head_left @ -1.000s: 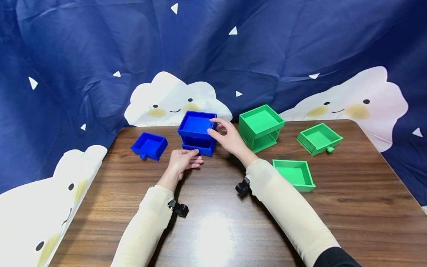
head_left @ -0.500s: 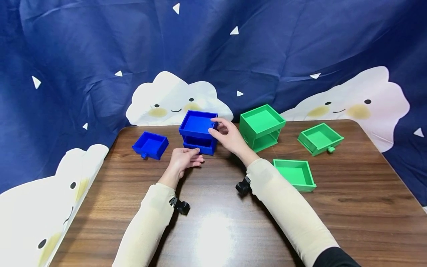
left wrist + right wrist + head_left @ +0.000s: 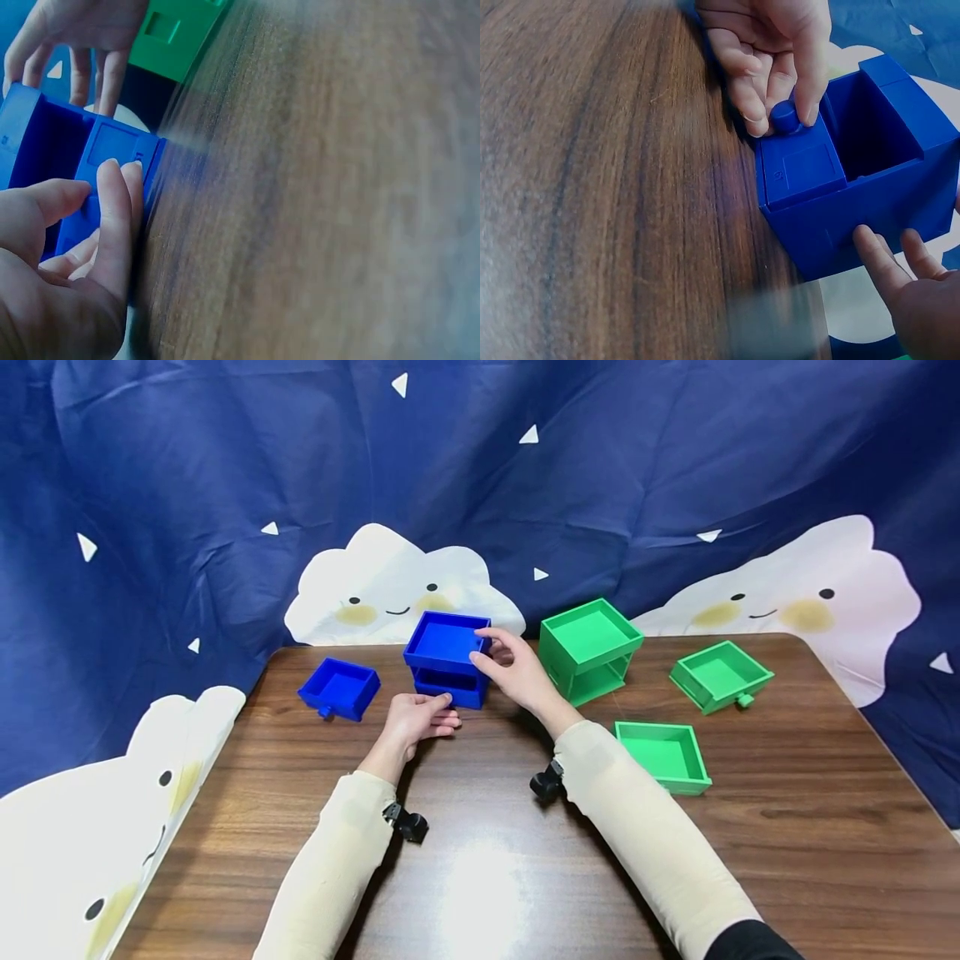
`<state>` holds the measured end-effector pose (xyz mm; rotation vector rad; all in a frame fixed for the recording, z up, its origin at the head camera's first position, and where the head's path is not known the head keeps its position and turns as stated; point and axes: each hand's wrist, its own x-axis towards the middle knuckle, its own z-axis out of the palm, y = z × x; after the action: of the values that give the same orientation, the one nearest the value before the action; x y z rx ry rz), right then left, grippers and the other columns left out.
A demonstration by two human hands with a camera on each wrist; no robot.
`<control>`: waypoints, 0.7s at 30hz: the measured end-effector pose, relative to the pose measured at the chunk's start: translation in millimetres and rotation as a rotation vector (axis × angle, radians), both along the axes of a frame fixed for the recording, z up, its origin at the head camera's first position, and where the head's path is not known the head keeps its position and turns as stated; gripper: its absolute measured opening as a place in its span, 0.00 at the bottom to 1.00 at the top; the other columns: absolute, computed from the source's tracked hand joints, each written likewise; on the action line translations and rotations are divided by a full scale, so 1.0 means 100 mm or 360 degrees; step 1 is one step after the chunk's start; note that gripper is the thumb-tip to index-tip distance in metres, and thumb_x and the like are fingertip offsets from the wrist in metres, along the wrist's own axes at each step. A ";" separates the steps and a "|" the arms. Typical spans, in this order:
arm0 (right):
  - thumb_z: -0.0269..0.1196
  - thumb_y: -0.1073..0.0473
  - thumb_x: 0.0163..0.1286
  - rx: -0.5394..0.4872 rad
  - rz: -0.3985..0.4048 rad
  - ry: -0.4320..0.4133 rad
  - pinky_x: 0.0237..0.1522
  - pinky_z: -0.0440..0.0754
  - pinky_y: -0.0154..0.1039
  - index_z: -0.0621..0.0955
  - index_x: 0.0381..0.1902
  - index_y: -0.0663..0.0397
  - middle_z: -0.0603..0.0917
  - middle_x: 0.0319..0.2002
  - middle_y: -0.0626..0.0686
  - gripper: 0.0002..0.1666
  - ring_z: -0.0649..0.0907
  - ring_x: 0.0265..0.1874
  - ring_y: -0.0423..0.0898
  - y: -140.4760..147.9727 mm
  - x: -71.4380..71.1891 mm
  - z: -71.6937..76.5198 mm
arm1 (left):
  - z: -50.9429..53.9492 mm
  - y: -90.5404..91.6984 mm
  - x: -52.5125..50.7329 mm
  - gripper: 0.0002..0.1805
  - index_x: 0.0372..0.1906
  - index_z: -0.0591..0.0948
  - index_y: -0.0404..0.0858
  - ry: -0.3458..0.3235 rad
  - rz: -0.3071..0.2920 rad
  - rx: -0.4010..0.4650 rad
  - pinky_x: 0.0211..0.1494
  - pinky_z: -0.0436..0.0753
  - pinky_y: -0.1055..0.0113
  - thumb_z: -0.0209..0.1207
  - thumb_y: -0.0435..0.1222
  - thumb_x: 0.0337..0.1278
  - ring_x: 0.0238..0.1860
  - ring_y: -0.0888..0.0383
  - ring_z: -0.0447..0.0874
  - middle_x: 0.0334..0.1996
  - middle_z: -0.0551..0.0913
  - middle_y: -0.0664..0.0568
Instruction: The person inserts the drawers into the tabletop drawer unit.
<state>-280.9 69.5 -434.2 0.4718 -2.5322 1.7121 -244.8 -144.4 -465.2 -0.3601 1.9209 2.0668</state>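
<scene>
In the head view, a blue two-level cabinet [image 3: 446, 639] stands upright near the table's back edge, its upper slot without a drawer. A blue drawer [image 3: 810, 169] with a round knob [image 3: 784, 116] sits in the lower slot, its front about level with the cabinet. My left hand [image 3: 411, 722] pinches that knob between thumb and fingers. My right hand [image 3: 517, 672] holds the cabinet's right side; thumb and index reach over the top rim, while other fingers lie against the side wall, as the right wrist view shows.
Left of the cabinet lies a loose blue drawer [image 3: 340, 687]. To the right stand a green cabinet [image 3: 592, 643] with open slots, a green drawer [image 3: 722, 672] and a second green drawer [image 3: 663, 756] beside my right sleeve. A cloud-patterned curtain [image 3: 480, 468] hangs behind the wooden table [image 3: 300, 827].
The lower blue drawer has slid a little farther into the cabinet, and my left hand has moved slightly forward with it. My right hand stays on the cabinet.
</scene>
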 end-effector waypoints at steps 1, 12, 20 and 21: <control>0.67 0.53 0.79 0.0003 0.0002 -0.0001 0.70 0.80 0.59 0.78 0.74 0.50 0.83 0.61 0.65 0.29 0.84 0.60 0.62 0.00 0.00 -0.01 | 0.00 -0.01 0.01 0.17 0.54 0.82 0.20 0.0002 -0.0010 -0.0016 0.33 0.92 0.65 0.63 0.33 0.77 0.26 0.57 0.93 0.27 0.91 0.44; 0.67 0.53 0.79 -0.0012 0.0006 -0.0030 0.71 0.79 0.58 0.78 0.74 0.50 0.82 0.61 0.65 0.29 0.83 0.61 0.61 0.01 0.00 0.04 | 0.06 -0.24 0.13 0.18 0.56 0.83 0.18 0.0171 -0.0072 -0.0183 0.33 0.92 0.67 0.63 0.32 0.77 0.27 0.60 0.92 0.30 0.91 0.43; 0.66 0.51 0.80 0.0000 -0.0002 -0.0064 0.72 0.78 0.58 0.77 0.74 0.48 0.81 0.62 0.64 0.29 0.82 0.63 0.61 0.00 0.01 0.03 | 0.07 -0.42 0.25 0.15 0.55 0.84 0.21 0.0397 -0.0110 -0.0418 0.34 0.91 0.68 0.64 0.31 0.74 0.32 0.57 0.94 0.41 0.92 0.32; 0.66 0.51 0.80 -0.0003 0.0000 -0.0067 0.72 0.78 0.58 0.77 0.75 0.48 0.81 0.62 0.64 0.29 0.82 0.63 0.61 0.00 0.01 0.02 | 0.07 -0.45 0.27 0.15 0.54 0.84 0.21 0.0424 -0.0115 -0.0463 0.34 0.91 0.68 0.64 0.31 0.74 0.33 0.56 0.94 0.43 0.92 0.31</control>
<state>-279.7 69.2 -431.7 0.4400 -2.5586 1.7429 -218.3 -189.7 -458.1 -0.0759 2.3619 1.8690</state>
